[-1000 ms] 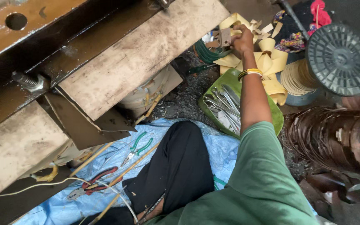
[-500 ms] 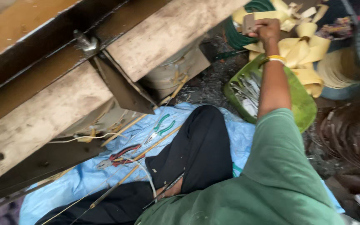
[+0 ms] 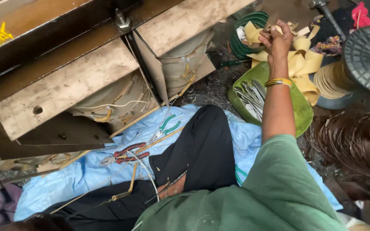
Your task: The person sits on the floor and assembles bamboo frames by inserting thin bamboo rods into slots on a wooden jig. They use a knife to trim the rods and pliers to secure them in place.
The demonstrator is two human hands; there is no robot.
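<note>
Since half a second ago my view has swung left and tipped down: the green tray and the yellow paper strips now sit farther right, and more of the wound coils under the wooden beams shows.

My right hand is stretched out to the far right, arm almost straight, a gold bangle on the wrist. The fingers are curled closed around a small brownish piece held above the pile of yellow strips; what exactly the piece is I cannot tell. It stays up in my grip, just over the strips and beside the green coil of tubing. My left hand is out of sight, so I cannot say whether it holds anything.

The green tray lies just below my wrist with metal pieces in it. To the right stand a grey spool and dark copper windings. Near me, my black-trousered knee rests on blue cloth, where red-handled pliers and green-handled pliers lie among loose wires. A bolt sticks up from the far beam.
</note>
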